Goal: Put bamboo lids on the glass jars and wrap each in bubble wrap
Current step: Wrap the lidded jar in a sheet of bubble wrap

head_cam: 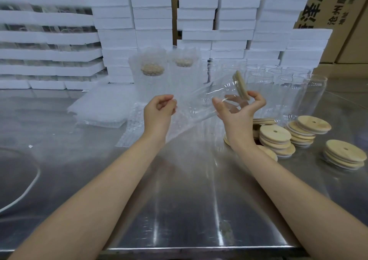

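Above the desk (189, 200), the lidded glass jar (203, 100) hangs tilted, bamboo lid (241, 88) uppermost. I see the right hand (237, 112) curled round its lid end; the left hand (159, 110) pinches the bubble wrap (137, 120) at its base. Risk: smooth glass slips from the one-handed hold, or the lid, if loosely seated, drops off; nearby open jars (282, 88) could be struck.

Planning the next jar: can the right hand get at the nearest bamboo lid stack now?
Probably not yet. The right hand grips the lidded jar, tilted over the bubble wrap the left hand pinches. The nearest lid stack lies just beside that wrist with nothing between, so once freed it looks reachable.
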`<state>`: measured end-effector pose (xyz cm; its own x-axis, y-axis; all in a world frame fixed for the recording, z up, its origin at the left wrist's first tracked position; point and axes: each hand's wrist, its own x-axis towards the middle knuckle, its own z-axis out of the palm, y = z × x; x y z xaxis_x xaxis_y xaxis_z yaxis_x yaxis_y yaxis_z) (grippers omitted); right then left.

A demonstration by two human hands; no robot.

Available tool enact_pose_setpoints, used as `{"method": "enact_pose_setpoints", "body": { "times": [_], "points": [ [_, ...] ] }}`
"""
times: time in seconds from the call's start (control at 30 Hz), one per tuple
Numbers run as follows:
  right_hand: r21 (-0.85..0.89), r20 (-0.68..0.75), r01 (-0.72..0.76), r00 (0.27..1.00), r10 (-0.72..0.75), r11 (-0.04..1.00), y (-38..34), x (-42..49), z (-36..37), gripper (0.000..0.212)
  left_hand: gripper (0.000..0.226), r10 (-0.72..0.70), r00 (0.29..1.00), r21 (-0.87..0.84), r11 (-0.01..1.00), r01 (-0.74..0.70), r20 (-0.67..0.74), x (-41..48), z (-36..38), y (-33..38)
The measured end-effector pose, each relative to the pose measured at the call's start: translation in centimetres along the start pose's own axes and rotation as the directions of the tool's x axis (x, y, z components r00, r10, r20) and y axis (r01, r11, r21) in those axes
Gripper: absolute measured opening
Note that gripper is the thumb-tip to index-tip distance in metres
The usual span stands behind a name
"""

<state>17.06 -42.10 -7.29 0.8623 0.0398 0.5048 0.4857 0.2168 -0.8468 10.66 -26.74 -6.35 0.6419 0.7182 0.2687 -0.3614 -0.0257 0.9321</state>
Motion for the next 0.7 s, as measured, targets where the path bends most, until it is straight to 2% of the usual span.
{"method": "enact_pose_setpoints", "body": {
  "times": [0.1,0.17,0.23,0.27,0.3,0.37,0.4,0.53,0.6,0.7],
  "points": [
    [-0.016,-0.012,0.012,1.000,-0.012,1.000,0.2,-0.1,0.1,0.064,0.011,0.010,0.999,-0.085,0.996,-0.006,0.046,0.0,0.0,0.2],
    [-0.013,-0.023,0.012,1.000,-0.012,1.000,0.1,-0.2,0.2,0.067,0.014,0.075,0.989,-0.088,0.994,-0.064,0.126,-0.3,0.1,0.3],
    [0.012,-0.039,-0.009,0.999,0.009,1.000,0.0,-0.2,0.2,0.070,0.033,0.194,0.954,0.011,0.979,-0.202,0.228,-0.5,-0.1,0.2],
    [0.033,-0.048,-0.028,0.998,0.030,0.999,-0.2,-0.2,0.2,0.071,0.047,0.278,0.912,0.135,0.934,-0.330,0.301,-0.5,-0.4,0.0],
    [0.056,-0.055,-0.050,0.997,0.053,0.997,-0.3,-0.2,0.1,0.071,0.061,0.350,0.848,0.271,0.838,-0.473,0.398,-0.4,-0.8,-0.3],
    [0.079,-0.057,-0.091,0.994,0.095,0.993,-0.4,-0.3,0.3,0.070,0.082,0.427,0.704,0.440,0.566,-0.697,0.567,-0.3,-1.3,-1.0],
    [0.080,-0.054,-0.114,0.992,0.118,0.990,-0.4,-0.5,0.4,0.070,0.086,0.454,0.654,0.472,0.457,-0.754,0.604,-0.3,-1.3,-1.2],
    [0.112,-0.006,-0.210,0.977,0.212,0.971,0.0,-1.7,1.8,0.065,0.085,0.596,0.487,0.515,0.140,-0.846,0.638,-0.3,-1.0,-1.2],
    [0.199,0.037,-0.249,0.968,0.247,0.948,0.3,-2.2,2.4,0.062,0.085,0.612,0.413,0.495,0.041,-0.868,0.674,-0.5,-0.7,-1.2],
    [0.177,0.033,-0.253,0.967,0.251,0.951,0.1,-2.1,2.5,0.062,0.086,0.596,0.344,0.412,0.025,-0.911,0.725,-1.0,0.1,-0.8]
  ]
}}
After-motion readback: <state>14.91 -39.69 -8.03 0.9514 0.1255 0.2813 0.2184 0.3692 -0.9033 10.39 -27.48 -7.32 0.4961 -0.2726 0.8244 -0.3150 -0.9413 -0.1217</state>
